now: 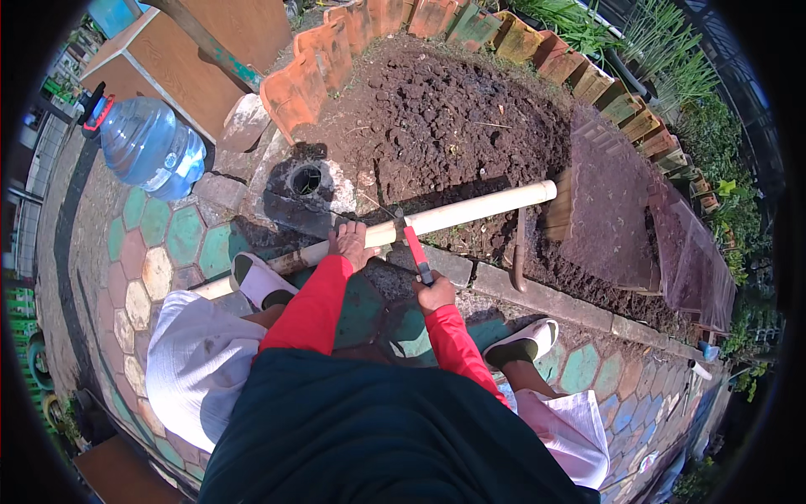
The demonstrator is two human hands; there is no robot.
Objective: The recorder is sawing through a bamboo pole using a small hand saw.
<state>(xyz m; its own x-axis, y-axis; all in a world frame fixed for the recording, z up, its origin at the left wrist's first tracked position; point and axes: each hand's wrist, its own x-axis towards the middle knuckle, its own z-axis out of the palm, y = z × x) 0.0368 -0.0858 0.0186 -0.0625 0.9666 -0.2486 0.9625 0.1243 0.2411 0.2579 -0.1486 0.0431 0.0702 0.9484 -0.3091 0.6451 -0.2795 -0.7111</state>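
Observation:
A long cream-coloured pipe [485, 205], stained brown along its lower left part, lies slantwise over the bed's stone edging. My left hand [352, 246] rests on top of the pipe near its middle, the fingers spread over it. My right hand [434, 294] is closed around the dark grip of a red hand tool [416, 247] that looks like a hacksaw seen nearly edge-on. The tool's far end meets the pipe just right of my left hand; its blade cannot be made out clearly. The pipe's left end passes behind my shoe [258, 277].
Dug soil [466, 120] fills the bed, bordered by upright roof tiles [302, 88] and stone edging [541, 286]. A concrete block with a round hole [306, 181] is at left, near a large water bottle [148, 148]. A mesh-covered panel [611, 208] leans right, near a curved brown handle [519, 258].

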